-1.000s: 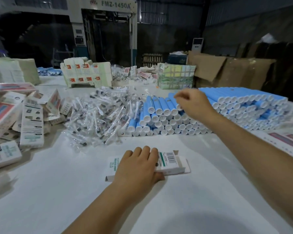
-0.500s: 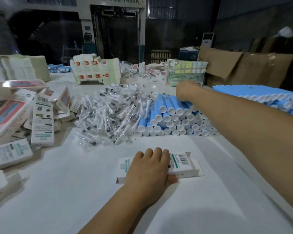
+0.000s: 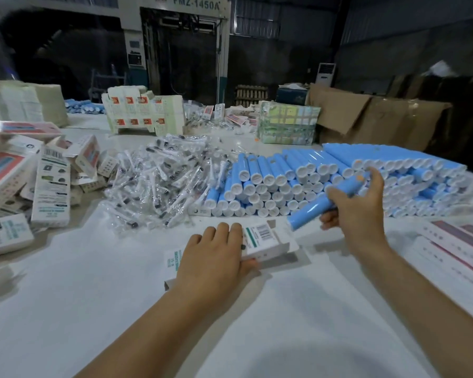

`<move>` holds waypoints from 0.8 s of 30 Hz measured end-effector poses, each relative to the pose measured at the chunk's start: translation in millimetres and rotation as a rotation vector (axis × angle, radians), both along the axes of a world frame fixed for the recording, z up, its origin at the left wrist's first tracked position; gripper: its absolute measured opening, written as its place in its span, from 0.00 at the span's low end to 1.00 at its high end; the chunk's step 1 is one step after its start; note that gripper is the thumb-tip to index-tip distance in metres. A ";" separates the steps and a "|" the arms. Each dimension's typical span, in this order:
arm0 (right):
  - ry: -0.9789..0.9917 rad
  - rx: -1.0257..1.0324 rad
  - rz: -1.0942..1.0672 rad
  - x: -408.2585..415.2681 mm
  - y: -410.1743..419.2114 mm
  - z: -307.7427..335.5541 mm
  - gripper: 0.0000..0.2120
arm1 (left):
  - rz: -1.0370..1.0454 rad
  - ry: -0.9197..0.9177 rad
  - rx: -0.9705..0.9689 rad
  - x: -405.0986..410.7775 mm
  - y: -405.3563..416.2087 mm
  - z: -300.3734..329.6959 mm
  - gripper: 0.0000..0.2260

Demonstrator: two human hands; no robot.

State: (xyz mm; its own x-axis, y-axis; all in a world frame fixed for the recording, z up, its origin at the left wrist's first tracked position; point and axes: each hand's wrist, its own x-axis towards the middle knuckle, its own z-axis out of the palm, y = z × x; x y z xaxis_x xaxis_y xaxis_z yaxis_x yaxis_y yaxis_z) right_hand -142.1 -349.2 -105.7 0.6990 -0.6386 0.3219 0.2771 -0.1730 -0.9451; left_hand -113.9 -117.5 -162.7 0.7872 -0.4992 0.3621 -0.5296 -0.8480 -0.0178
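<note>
Change: a second ago your right hand [image 3: 358, 211] was reaching into the stack of blue tubes [image 3: 268, 184] with nothing in it. It is now back on the near side of the stack with one tube taken.
Right hand: closed round the blue tube [image 3: 309, 212], gripping its far half. The thumb side is up and the fingers are wrapped underneath.
Blue tube: held off the worktop [image 3: 66, 296] on a slant. Its near end points down and left toward the carton and sits just beside the carton's open end, not yet touching it.
Left hand: its place is unchanged. Your left hand [image 3: 213, 257] lies flat over the carton [image 3: 260, 238] with the fingers straight across the top and the thumb against the near edge. It presses rather than grasps.
Carton: lying on the worktop in front of you, with the barcode panel up and the right-end flaps standing open toward the tube.
Nearby stock: the heap of wrapped brush heads [image 3: 164, 181] lies left of the stack. Loose printed cartons [image 3: 51, 192] are at far left.
Meaning for the work: judged from the layout, the pick is complete and loading is the step in hand. Nothing has entered the carton yet.
Next move: level the tube with the carton mouth before you push it in.
Risk: the upright flap could catch the tube's end and fold inward. Keep the carton pinned so it does not slide left.
</note>
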 end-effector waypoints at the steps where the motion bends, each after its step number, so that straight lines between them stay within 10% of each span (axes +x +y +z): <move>1: 0.015 0.091 -0.017 -4.5 2.3 -15.2 0.30 | 0.006 -0.005 0.002 -2.1 -1.1 0.1 0.32; 9: 0.121 0.155 0.152 -12.6 39.3 -57.8 0.05 | 0.014 -0.024 0.009 -12.6 -6.7 2.1 0.31; 15: 0.078 0.129 0.066 -15.0 35.8 -41.1 0.09 | -0.004 0.015 -0.007 -14.1 -3.4 5.9 0.31; 24: 0.032 -0.721 0.540 50.3 157.0 27.5 0.09 | -0.045 0.030 0.045 -11.8 -2.7 6.3 0.27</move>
